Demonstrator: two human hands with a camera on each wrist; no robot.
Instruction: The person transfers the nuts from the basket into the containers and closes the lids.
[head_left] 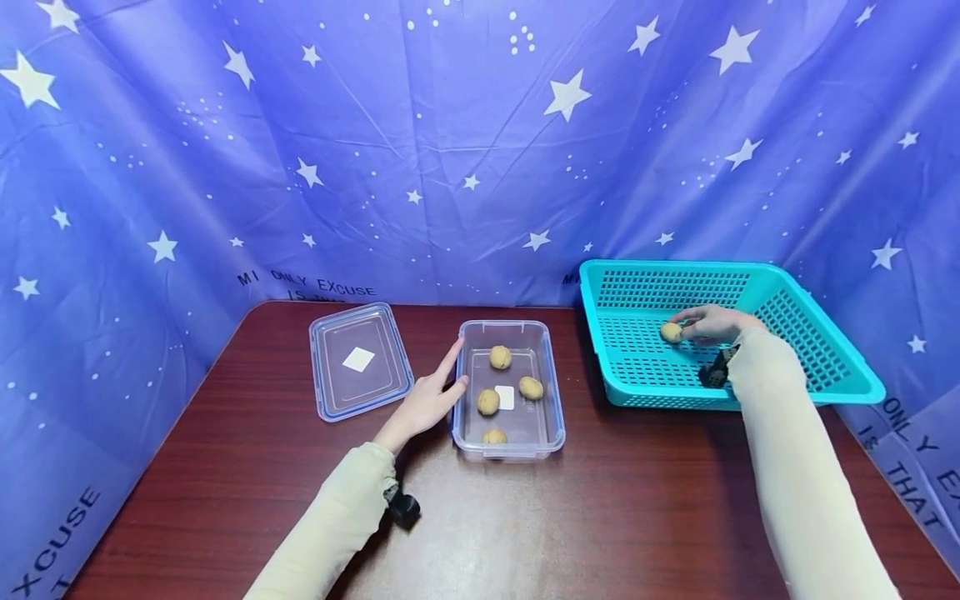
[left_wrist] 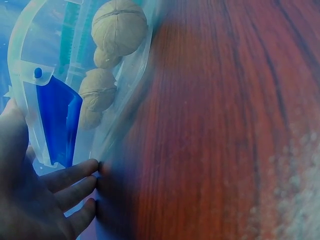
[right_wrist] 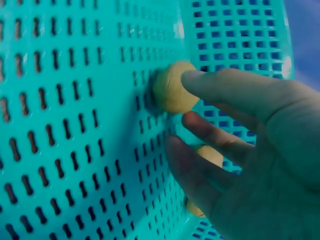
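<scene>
Turquoise basket (head_left: 637,367): slotted plastic, on the right of the dark red-brown counter (head_left: 487,525).
Reached walnut (head_left: 670,332): low in the basket, just left of the right fingertips; two more walnuts (right_wrist: 212,154) show past the fingers in the right wrist view.
Right grip (head_left: 716,325): a bare hand inside the basket, released, fingers extended rather than wrapped round the shell; one fingertip appears to touch the reached walnut.
Clear storage box (head_left: 528,425): uncovered, at the middle of the counter, holding a far walnut (head_left: 500,357), a right walnut (head_left: 531,388), a left walnut (head_left: 488,402) and a near walnut (head_left: 495,437), all apart.
Left grip (head_left: 423,404): a bare hand, released, straight fingers resting against the box's left side.
Blue-edged lid (head_left: 333,367): flat on the counter, left of the box.
Starry curtain (head_left: 427,125): blue-purple, behind the counter.
Step in hand: apparently picking a walnut from the basket.
Next move: likely calls for thumb and fingers to close evenly on the shell, which could roll if nudged, then a lift above the basket rim and a carry left to the box; the left grip seems placed to steady it.
</scene>
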